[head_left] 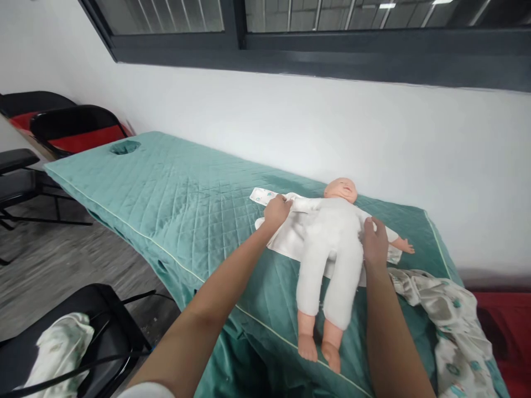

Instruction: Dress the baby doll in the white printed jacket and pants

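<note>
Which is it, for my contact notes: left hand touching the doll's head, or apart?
Apart: the head view shows green cover between the left hand and doll's head.

No readable texts, labels, brands, numbers or signs anywhere in view.

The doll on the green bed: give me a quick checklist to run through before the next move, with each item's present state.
1. Doll lying face up on the bed: ok.
2. White cloth lying under the doll's body: ok, it shows from beneath on both sides.
3. Left hand at the end of one doll arm: ok; whether its fingers grip sleeve or arm, cannot tell.
4. Right hand beside the doll's torso: ok; its grip, cannot tell.
5. Both doll hands visible: not ok, only the one past the right hand shows.
6. Patterned cloth off the doll: ok, it lies at the bed's edge.
</note>
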### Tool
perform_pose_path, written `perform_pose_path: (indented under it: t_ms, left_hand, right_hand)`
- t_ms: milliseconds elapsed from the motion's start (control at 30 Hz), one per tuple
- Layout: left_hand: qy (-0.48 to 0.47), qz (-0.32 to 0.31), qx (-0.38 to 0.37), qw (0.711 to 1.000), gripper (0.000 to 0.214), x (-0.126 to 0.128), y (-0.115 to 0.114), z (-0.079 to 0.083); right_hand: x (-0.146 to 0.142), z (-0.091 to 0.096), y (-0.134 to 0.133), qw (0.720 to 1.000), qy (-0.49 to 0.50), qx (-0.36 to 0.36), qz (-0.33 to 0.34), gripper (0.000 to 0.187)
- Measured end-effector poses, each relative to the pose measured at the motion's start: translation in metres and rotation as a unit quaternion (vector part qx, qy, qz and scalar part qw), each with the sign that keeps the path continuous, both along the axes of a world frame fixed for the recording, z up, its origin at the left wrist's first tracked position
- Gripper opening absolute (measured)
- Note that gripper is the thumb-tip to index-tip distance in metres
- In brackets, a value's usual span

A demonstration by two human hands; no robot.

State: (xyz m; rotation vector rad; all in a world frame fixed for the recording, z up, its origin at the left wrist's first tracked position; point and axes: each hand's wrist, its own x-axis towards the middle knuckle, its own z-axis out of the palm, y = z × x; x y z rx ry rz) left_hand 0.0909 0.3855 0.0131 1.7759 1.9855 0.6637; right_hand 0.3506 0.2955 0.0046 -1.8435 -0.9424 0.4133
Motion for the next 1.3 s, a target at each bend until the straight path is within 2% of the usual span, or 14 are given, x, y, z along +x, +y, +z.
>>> perform_pose_path:
  t_ms: [133,300,400,533,667,800,933,1033,1133,1200,1300]
  left_hand:
    - [0.025,-0.043,0.000,0.999,0.030,0.014,0.004,0.020]
    - [0.045,-0.096,0.044,0.993,0.032,0.036,0.000,0.030]
    - [0.055,-0.133,0.078,0.987,0.031,0.044,-0.002,0.038]
    - [0.059,-0.143,0.100,0.983,0.030,0.054,-0.003,0.050]
    - [0.121,-0.159,0.099,0.975,0.029,0.063,-0.014,0.056]
    - [0.175,-0.174,0.109,0.963,0.027,0.065,-0.045,0.052]
    - [0.201,-0.216,0.146,0.944,0.021,0.059,-0.094,0.043]
    - [0.177,-0.268,0.185,0.929,0.022,0.046,-0.133,0.031]
    - [0.128,-0.302,0.239,0.914,0.030,0.026,-0.161,0.019]
    - [0.101,-0.282,0.263,0.917,0.036,0.011,-0.170,0.013]
    - [0.074,-0.214,0.259,0.939,0.044,-0.006,-0.171,0.006]
  right_hand:
    - [-0.013,-0.003,-0.003,0.997,0.065,0.009,0.051,0.077]
    - [-0.029,-0.009,-0.001,0.985,0.100,-0.012,0.143,0.088]
    - [-0.033,-0.017,0.004,0.978,0.109,-0.025,0.179,0.089]
    - [-0.038,-0.024,0.011,0.966,0.136,-0.021,0.221,0.088]
    - [-0.041,-0.022,0.014,0.956,0.152,-0.011,0.253,0.091]
    - [-0.040,-0.019,0.015,0.953,0.133,-0.009,0.272,0.089]
    - [-0.036,-0.020,0.016,0.958,0.102,0.000,0.267,0.086]
    - [-0.034,-0.023,0.017,0.963,0.080,0.004,0.256,0.082]
    - [-0.033,-0.025,0.017,0.966,0.067,0.004,0.248,0.077]
    - [-0.033,-0.025,0.018,0.968,0.063,0.003,0.244,0.075]
    - [-0.034,-0.023,0.017,0.968,0.065,0.002,0.242,0.076]
